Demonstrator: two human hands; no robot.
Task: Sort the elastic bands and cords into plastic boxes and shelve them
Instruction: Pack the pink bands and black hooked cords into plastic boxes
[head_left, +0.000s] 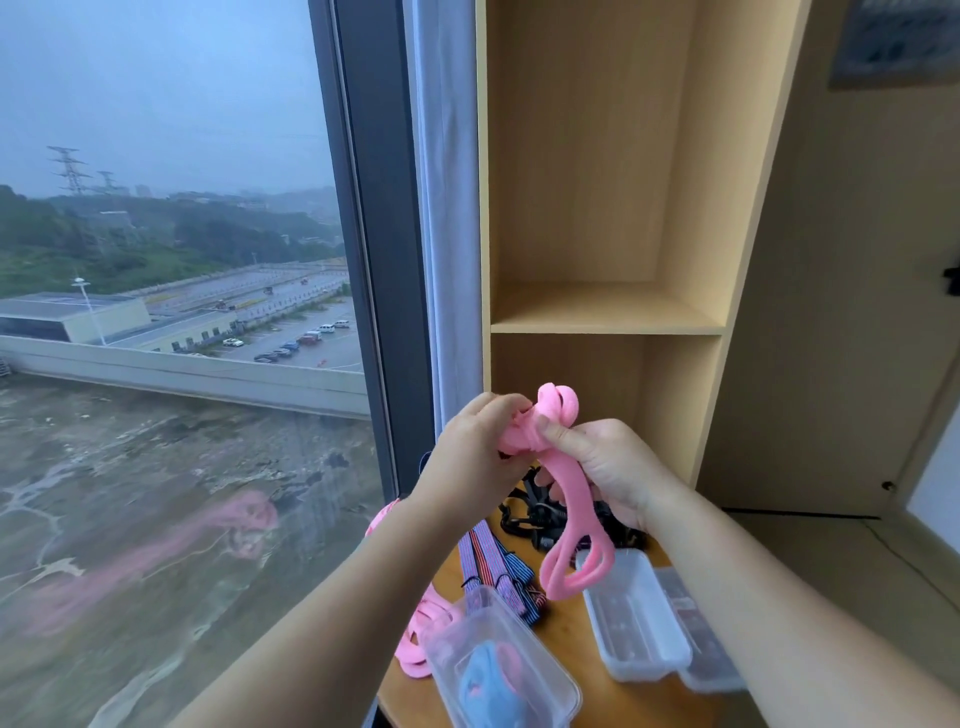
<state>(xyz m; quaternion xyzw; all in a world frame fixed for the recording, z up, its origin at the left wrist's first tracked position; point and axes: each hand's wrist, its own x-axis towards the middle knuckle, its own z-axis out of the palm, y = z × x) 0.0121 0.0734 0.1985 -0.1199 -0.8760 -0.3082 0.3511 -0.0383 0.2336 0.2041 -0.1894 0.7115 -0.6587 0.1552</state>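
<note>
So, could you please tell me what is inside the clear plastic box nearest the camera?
The clear plastic box holds a bundled blue band and something pink beside it. The translucent wall blurs them; anything beneath is hidden.

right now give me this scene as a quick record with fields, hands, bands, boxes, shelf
left hand: gripping the bunched upper end of the pink elastic band
right hand: pinching the same band, thumb on top
band tail: loops hang down over the open clear box
near box: clear plastic, holds blue and pink bands
on desk: striped cords, black cords, more pink bands
wooden shelf: no boxes visible on it
</note>
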